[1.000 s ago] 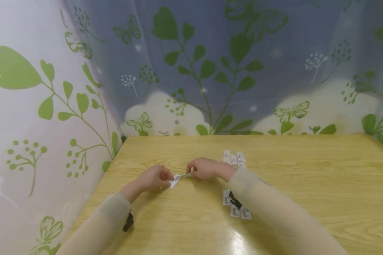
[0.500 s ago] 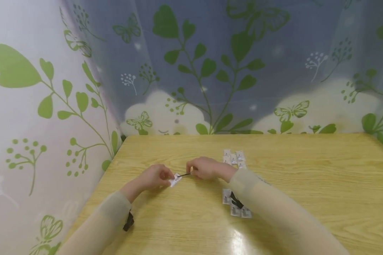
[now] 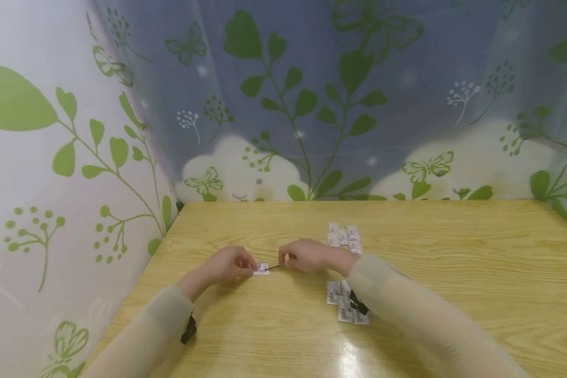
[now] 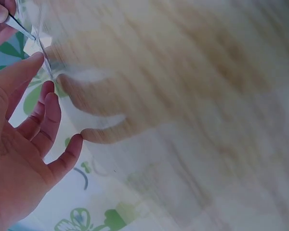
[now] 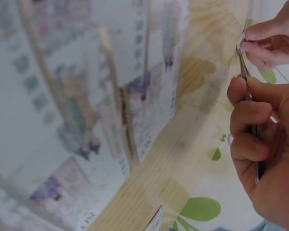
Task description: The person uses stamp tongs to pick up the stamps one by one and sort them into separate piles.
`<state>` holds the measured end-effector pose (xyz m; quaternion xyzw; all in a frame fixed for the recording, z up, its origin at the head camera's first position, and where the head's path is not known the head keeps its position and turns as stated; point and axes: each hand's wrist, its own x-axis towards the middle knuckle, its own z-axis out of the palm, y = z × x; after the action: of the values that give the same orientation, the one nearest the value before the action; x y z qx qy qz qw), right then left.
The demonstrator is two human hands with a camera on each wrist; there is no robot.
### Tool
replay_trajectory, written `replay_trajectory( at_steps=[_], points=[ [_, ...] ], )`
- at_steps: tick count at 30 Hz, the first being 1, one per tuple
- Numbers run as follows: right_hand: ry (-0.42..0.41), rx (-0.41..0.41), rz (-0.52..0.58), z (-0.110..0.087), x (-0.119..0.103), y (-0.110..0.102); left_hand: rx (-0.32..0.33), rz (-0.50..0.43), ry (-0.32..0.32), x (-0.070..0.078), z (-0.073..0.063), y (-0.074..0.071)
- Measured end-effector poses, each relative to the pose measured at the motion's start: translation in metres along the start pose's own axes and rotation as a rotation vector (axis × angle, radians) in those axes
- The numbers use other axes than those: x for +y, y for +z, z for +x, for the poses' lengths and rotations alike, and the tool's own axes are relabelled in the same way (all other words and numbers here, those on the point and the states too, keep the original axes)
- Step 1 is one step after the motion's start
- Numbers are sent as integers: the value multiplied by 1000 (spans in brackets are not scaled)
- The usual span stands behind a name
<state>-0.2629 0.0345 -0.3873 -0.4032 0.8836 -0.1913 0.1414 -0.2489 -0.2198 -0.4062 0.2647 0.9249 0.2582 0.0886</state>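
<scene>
Over the left-centre of the table my left hand (image 3: 230, 263) pinches a small white printed packet (image 3: 263, 269) at its left edge, between thumb and index finger. The other fingers of that hand stay loosely bent in the left wrist view. My right hand (image 3: 309, 255) grips thin metal tweezers (image 3: 276, 266), its fingers curled round their length in the right wrist view. The tips of the tweezers (image 5: 241, 55) meet the packet beside the left fingertips. Whether they clamp it or only touch it, I cannot tell.
Several like packets (image 3: 343, 236) lie in a group farther back on the wooden table (image 3: 453, 294). A second group of packets (image 3: 345, 308) lies nearer, partly under the right forearm. A patterned curtain (image 3: 283, 157) hangs behind the table.
The packet has turned from a slant to nearly level with the table's back edge. My right hand and the tweezers have shifted slightly down and right; the left hand has hardly moved.
</scene>
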Motion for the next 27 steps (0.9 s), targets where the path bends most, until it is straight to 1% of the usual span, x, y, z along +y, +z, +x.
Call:
replay_trajectory(
  at_steps=[5, 11, 15, 22, 27],
  points=[
    [-35, -2, 14, -4, 0, 2, -5, 5, 6, 4, 2, 0],
    [-83, 3, -3, -4, -3, 5, -3, 1, 1, 8, 1, 0],
    [-90, 3, -1, -1, -6, 9, 5, 1, -3, 8, 0, 1],
    [-33, -9, 26, -2, -9, 12, 8, 2, -6, 6, 1, 4],
    [2, 8, 35, -2, -6, 10, 14, 16, -5, 8, 2, 3]
  ],
)
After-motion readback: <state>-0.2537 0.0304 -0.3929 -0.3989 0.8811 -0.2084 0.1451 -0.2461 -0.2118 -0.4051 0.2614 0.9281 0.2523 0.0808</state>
